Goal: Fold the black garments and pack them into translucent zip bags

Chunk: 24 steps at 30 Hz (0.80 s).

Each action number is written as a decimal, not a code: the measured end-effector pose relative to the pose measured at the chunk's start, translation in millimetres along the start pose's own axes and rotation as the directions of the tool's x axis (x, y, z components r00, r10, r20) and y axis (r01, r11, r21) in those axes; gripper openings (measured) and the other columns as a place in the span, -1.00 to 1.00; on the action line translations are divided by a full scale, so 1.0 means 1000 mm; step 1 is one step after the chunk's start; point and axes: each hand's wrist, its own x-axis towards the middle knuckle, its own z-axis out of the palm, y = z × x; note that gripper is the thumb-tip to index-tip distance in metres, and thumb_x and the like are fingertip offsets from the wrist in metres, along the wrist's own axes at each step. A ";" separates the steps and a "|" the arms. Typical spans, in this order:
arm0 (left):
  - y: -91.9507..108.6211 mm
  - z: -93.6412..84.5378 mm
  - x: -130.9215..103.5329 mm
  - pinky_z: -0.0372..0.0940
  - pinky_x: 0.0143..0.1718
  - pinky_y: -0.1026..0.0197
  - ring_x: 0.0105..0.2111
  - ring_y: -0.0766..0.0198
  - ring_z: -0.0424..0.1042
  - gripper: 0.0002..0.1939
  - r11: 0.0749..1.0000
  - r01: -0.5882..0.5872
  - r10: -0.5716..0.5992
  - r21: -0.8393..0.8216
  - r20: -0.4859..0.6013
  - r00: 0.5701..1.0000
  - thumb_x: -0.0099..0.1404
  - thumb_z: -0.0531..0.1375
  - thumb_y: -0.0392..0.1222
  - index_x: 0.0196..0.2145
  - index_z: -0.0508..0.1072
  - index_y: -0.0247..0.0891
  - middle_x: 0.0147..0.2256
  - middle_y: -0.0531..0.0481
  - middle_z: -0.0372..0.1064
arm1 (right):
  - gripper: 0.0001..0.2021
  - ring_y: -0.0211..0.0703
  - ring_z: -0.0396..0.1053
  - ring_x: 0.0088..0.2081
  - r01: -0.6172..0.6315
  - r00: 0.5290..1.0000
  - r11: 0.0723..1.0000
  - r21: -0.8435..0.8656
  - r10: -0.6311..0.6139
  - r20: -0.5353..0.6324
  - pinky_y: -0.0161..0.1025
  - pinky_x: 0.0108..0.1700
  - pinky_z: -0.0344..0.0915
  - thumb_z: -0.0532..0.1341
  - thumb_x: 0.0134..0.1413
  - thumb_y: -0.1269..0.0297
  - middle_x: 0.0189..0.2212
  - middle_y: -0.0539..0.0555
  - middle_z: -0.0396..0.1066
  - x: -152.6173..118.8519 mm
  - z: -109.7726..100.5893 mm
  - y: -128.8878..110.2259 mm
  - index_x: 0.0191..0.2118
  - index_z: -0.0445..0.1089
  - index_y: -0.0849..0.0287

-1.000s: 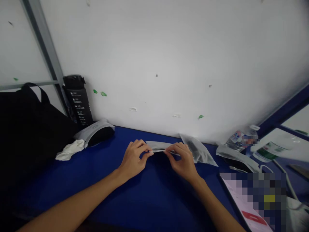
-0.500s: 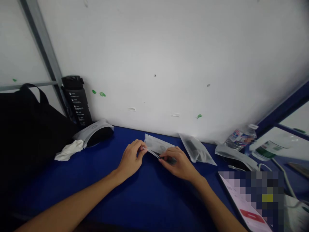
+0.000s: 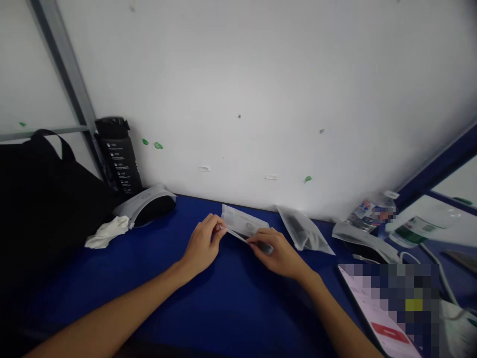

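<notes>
Since a second ago, the cloudy pouch has been turned so its near edge slants down to the right, and the left hand has been moved a bit left. Its left corner is pinched by the left fingers, with thumb and fingertip close together. Farther along, that edge is pinched by the right hand, whose fingers are also nearly closed. Most of the pouch is seen just behind the fingers, above the blue worktop.
</notes>
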 end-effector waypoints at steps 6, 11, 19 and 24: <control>0.001 0.000 -0.001 0.19 -0.15 0.15 -0.25 0.21 0.36 -0.87 1.000 0.003 -0.003 -0.008 0.004 1.000 0.52 0.11 -0.18 -0.22 0.40 -0.18 -0.28 0.03 0.32 | -0.83 -0.13 0.42 -0.28 0.004 1.000 1.000 0.017 -0.004 0.021 -0.09 -0.06 0.25 0.22 0.28 0.37 -0.33 0.00 0.49 0.000 0.000 0.000 -0.13 0.57 0.05; 0.000 0.000 -0.001 0.21 -0.13 0.14 -0.25 0.21 0.36 -0.87 1.000 0.001 -0.001 -0.013 0.011 1.000 0.53 0.11 -0.17 -0.22 0.40 -0.18 -0.28 0.03 0.32 | -0.83 -0.13 0.41 -0.28 0.015 1.000 1.000 0.021 -0.016 0.015 -0.09 -0.06 0.26 0.23 0.26 0.38 -0.34 0.01 0.48 0.001 0.002 0.003 -0.14 0.57 0.08; 0.000 -0.001 -0.001 0.23 -0.16 0.15 -0.26 0.20 0.36 -0.88 1.000 0.004 -0.003 -0.028 0.024 1.000 0.51 0.11 -0.18 -0.21 0.41 -0.19 -0.28 0.01 0.33 | -0.84 -0.13 0.42 -0.30 0.038 0.999 0.999 -0.025 -0.038 0.005 -0.08 -0.08 0.26 0.23 0.25 0.39 -0.36 0.00 0.50 0.001 0.003 0.003 -0.16 0.57 0.07; 0.003 0.000 -0.002 0.22 -0.15 0.15 -0.26 0.22 0.35 -0.89 0.999 0.011 -0.010 -0.043 0.033 0.999 0.51 0.12 -0.19 -0.21 0.40 -0.19 -0.29 0.03 0.32 | -0.80 -0.09 0.44 -0.27 0.072 0.996 0.991 -0.112 -0.078 -0.045 -0.09 -0.11 0.26 0.23 0.20 0.45 -0.31 0.04 0.52 0.001 0.003 0.005 -0.16 0.57 0.07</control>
